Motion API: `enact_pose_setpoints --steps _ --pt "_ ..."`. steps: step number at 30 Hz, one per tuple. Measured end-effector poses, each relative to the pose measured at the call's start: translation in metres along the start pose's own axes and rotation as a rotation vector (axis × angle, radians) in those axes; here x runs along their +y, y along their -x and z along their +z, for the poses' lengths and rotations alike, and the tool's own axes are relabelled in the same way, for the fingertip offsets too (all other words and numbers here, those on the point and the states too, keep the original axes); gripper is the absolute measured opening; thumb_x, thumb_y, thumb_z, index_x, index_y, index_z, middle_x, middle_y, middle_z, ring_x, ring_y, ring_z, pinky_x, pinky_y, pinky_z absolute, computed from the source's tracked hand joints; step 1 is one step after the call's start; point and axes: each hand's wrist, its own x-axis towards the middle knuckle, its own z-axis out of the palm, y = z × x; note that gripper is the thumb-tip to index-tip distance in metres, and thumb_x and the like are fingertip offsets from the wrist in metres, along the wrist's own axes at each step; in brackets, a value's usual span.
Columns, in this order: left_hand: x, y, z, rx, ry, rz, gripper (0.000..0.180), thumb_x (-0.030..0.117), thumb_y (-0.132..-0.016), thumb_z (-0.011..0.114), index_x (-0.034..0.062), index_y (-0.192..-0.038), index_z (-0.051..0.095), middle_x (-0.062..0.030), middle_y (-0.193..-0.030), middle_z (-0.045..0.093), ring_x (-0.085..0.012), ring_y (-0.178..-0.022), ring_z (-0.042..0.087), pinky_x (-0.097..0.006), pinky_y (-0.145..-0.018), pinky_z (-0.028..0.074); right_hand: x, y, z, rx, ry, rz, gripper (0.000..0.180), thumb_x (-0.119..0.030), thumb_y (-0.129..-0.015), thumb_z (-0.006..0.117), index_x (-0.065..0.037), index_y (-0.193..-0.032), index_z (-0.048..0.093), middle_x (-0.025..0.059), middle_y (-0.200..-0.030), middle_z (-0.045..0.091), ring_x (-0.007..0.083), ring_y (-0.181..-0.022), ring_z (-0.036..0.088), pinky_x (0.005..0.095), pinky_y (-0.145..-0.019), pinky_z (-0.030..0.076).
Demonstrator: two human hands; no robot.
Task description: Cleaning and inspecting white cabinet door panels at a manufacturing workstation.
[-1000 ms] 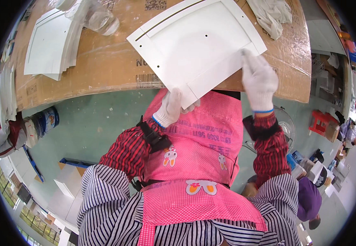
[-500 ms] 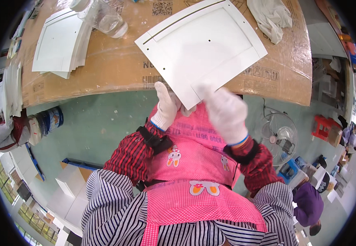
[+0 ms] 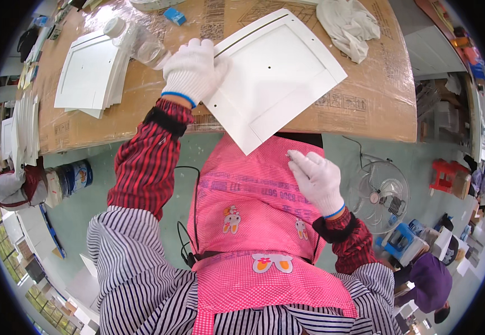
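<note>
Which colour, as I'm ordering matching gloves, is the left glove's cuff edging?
Blue; the left glove's cuff edging shows best in the head view.

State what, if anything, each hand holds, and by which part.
Left hand: on the white panel, at its left corner; grip or touch cannot be told. Right hand: off the panel, any hold unclear.

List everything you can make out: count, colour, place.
Table: one, brown, top
Panel: one, white, table's near edge
Stacked panels: several, white, left
Bottle: one, clear, beside a stack
Block: one, blue, table's far side
Cloth: one, white, table's right
Fan: one, grey, right floor
Stool: one, red, right of fan
Other people: at least two, in grey and purple, left and right
Apron: one, pink, person's front
Left hand: one, gloved white, panel's left edge
Right hand: one, gloved white, over apron
</note>
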Motion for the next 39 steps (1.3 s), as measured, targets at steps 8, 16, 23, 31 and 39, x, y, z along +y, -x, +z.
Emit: enact_pose_setpoints --steps 8,16,23,31,39 --pt "0.071 0.035 -0.027 -0.566 0.297 -0.290 0.081 0.054 -0.098 0.061 -0.0071 -0.145 0.037 -0.0263 -0.103 0.076 -0.0425 -0.100 0.075 -0.051 -0.090 0.057 0.061 0.043 -0.014 0.407 -0.203 0.397 0.022 -0.008 -0.094 0.074 -0.010 -0.115 0.078 0.0114 -0.082 0.069 0.0237 -0.066 0.067 0.0348 -0.062 0.052" --pt "0.125 0.082 -0.023 -0.661 1.239 -0.153 0.064 0.018 -0.101 0.066 -0.0049 -0.155 0.042 -0.0086 -0.094 0.076 -0.0136 -0.082 0.073 -0.029 -0.075 0.061 0.098 0.004 -0.056 0.584 -0.015 0.413 0.021 -0.010 -0.097 0.072 -0.007 -0.117 0.078 0.0130 -0.082 0.065 0.0247 -0.067 0.064 0.0338 -0.064 0.051" --pt "0.089 -0.010 0.050 0.088 0.084 0.120 0.064 0.049 -0.099 0.065 0.0125 -0.151 0.055 -0.0172 -0.157 0.054 -0.0360 -0.147 0.048 -0.049 -0.125 0.032 0.110 -0.029 -0.058 0.368 0.402 0.265 0.019 -0.012 -0.094 0.068 -0.012 -0.111 0.076 0.0118 -0.086 0.067 0.0335 -0.075 0.068 0.0415 -0.065 0.054" --pt "0.093 -0.016 0.068 0.041 0.124 0.075 0.066 0.052 -0.100 0.059 0.0215 -0.158 0.050 -0.0096 -0.170 0.040 -0.0340 -0.158 0.032 -0.056 -0.131 0.014 0.079 -0.013 -0.046 0.319 0.248 -0.004 0.034 -0.005 -0.084 0.065 -0.015 -0.114 0.074 0.0057 -0.083 0.061 0.0287 -0.069 0.064 0.0395 -0.061 0.053" --pt "0.093 -0.014 0.080 0.129 0.171 0.016 0.051 0.040 -0.103 0.058 0.0270 -0.152 0.058 -0.0088 -0.165 0.048 -0.0336 -0.155 0.038 -0.058 -0.128 0.022 0.011 0.004 -0.002 0.110 0.168 -0.045 0.033 -0.008 -0.086 0.060 -0.019 -0.114 0.074 0.0033 -0.086 0.066 0.0250 -0.069 0.067 0.0395 -0.057 0.054"
